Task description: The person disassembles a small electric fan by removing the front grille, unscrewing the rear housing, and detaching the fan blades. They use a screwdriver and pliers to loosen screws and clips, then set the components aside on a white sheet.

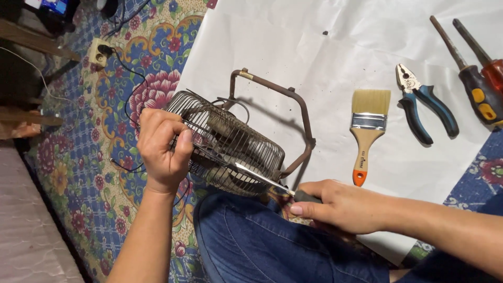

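Fingers of my left hand (162,149) clamp the rusty grey wire-caged fan (228,144) steady on my lap, so my right hand (340,204), closed round a slim steel-shafted screwdriver (262,178), can probe its grille.

I can't see the screwdriver tip (209,155) inside the fan cage (230,144); its handle hides under my right hand (340,205); two more screwdrivers (479,84) run off-frame.
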